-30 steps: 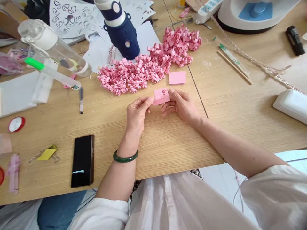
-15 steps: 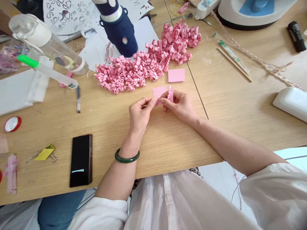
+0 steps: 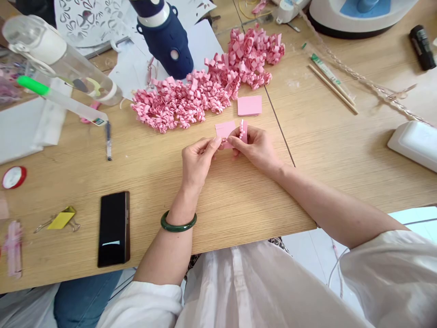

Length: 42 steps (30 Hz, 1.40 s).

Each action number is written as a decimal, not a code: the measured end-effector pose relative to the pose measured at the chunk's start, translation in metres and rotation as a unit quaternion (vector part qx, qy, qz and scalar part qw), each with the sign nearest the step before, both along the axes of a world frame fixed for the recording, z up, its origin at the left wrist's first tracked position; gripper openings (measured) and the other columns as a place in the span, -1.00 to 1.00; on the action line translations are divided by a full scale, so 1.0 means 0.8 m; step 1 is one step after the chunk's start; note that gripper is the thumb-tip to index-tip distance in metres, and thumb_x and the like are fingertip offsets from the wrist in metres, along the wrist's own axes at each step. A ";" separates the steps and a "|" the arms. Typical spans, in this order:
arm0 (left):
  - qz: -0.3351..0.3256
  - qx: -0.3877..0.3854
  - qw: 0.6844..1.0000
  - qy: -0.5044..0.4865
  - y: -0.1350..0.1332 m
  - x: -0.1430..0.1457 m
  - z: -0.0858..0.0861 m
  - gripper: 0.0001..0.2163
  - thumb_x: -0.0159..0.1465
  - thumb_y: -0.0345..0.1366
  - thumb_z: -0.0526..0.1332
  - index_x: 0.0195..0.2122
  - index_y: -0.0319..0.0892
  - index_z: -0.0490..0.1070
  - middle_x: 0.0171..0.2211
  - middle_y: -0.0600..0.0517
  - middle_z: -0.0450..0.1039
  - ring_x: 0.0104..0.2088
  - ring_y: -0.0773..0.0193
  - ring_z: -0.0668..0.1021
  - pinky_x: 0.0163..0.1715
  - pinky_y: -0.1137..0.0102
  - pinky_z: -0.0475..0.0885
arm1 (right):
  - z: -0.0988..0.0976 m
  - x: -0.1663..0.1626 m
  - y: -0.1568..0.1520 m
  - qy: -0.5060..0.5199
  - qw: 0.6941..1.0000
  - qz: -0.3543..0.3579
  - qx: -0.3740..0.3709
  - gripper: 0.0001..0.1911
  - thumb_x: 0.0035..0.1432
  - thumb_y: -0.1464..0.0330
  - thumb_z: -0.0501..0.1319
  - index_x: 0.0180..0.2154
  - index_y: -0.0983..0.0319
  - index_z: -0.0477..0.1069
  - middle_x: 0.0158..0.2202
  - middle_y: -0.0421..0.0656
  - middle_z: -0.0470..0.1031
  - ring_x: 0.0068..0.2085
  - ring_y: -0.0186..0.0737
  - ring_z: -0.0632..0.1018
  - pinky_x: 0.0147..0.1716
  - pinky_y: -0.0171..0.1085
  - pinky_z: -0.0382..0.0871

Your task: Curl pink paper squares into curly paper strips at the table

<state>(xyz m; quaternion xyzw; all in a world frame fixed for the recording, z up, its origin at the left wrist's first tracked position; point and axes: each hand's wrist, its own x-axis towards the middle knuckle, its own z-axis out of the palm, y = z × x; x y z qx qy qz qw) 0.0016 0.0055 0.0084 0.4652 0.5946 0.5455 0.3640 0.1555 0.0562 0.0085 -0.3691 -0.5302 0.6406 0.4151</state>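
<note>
My left hand [image 3: 197,159], with a green bangle at the wrist, is closed in a pinch on one end of a thin pink paper strip. Opposite it, my right hand [image 3: 257,146] grips a small piece of pink paper edged with tiny loops [image 3: 242,129] between thumb and fingers. The fingertips of both hands are a short gap apart, and part of the strip is hidden by them. Just behind the hands lies a pink paper sheet [image 3: 223,129]. A small stack of pink paper [image 3: 249,105] rests farther back, near a long heap of pink curled paper flowers [image 3: 184,102].
A dark blue bottle [image 3: 167,48] stands behind the heap. On the left are a clear bottle [image 3: 73,64], a green-capped tube [image 3: 64,101], a pen [image 3: 108,141], a binder clip [image 3: 63,218] and a phone [image 3: 114,230]. Wooden sticks [image 3: 332,89] and a white device [image 3: 414,143] lie right.
My left fingertips have drawn slightly away from the right ones, opening a small gap with the strip between. The whole view has shifted a little; the table things stay put.
</note>
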 end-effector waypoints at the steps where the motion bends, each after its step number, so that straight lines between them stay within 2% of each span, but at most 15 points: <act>1: -0.004 0.007 1.000 0.015 0.000 0.000 0.000 -0.77 0.23 -0.07 0.38 -0.36 -0.13 0.68 -0.44 0.03 0.57 -0.45 0.37 0.47 -0.45 0.45 0.35 | 0.000 0.000 0.000 0.000 1.000 0.004 -0.001 -0.83 0.22 0.43 0.33 -0.41 0.25 0.40 -0.57 -0.29 0.39 -0.56 -0.44 0.41 -0.57 -0.42 0.48; 5: -0.010 0.020 0.997 0.067 -0.001 -0.002 0.000 -0.84 0.23 -0.14 0.38 -0.35 -0.11 0.68 -0.42 0.03 0.60 -0.42 0.34 0.51 -0.36 0.44 0.39 | 0.000 0.000 0.001 -0.003 1.000 0.017 -0.006 -0.86 0.22 0.43 0.32 -0.40 0.26 0.42 -0.56 -0.29 0.38 -0.55 -0.44 0.41 -0.56 -0.42 0.51; 11: -0.013 0.028 0.995 0.097 0.000 -0.004 -0.002 -0.85 0.25 -0.17 0.36 -0.36 -0.09 0.68 -0.43 0.04 0.59 -0.41 0.33 0.52 -0.37 0.44 0.37 | -0.006 -0.001 0.002 0.001 1.000 0.020 -0.013 -0.87 0.22 0.40 0.32 -0.39 0.25 0.43 -0.56 -0.28 0.38 -0.54 -0.42 0.40 -0.56 -0.40 0.52; 18: 0.005 0.043 0.990 0.135 -0.001 -0.002 0.001 -0.83 0.26 -0.16 0.36 -0.39 -0.10 0.66 -0.44 0.05 0.59 -0.40 0.32 0.52 -0.32 0.43 0.38 | -0.005 -0.001 0.001 -0.002 1.000 0.029 0.000 -0.77 0.17 0.27 0.40 -0.38 0.25 0.43 -0.54 -0.28 0.40 -0.53 -0.43 0.39 -0.55 -0.40 0.50; 22: 0.014 0.043 0.993 0.113 -0.001 0.000 0.000 -0.83 0.26 -0.17 0.36 -0.41 -0.11 0.65 -0.45 0.06 0.60 -0.43 0.35 0.52 -0.36 0.44 0.37 | -0.004 0.000 0.001 -0.004 0.999 0.039 0.007 -0.70 0.10 0.21 0.45 -0.38 0.26 0.43 -0.52 -0.27 0.41 -0.53 -0.43 0.39 -0.55 -0.40 0.49; 28: 0.011 0.032 0.995 0.096 0.000 0.000 -0.004 -0.86 0.24 -0.18 0.38 -0.37 -0.10 0.66 -0.41 0.04 0.61 -0.41 0.33 0.53 -0.37 0.44 0.38 | -0.005 0.001 0.001 -0.032 0.999 0.036 0.008 -0.81 0.20 0.32 0.36 -0.38 0.24 0.41 -0.53 -0.27 0.41 -0.52 -0.41 0.42 -0.54 -0.40 0.50; 42: 0.029 0.025 0.998 0.042 0.002 0.000 -0.007 -0.89 0.15 -0.20 0.45 -0.42 -0.10 0.66 -0.46 0.08 0.62 -0.45 0.36 0.53 -0.39 0.47 0.41 | -0.008 0.000 0.001 -0.040 0.998 0.039 0.004 -0.86 0.17 0.38 0.37 -0.34 0.27 0.44 -0.42 -0.21 0.44 -0.48 -0.40 0.44 -0.53 -0.37 0.53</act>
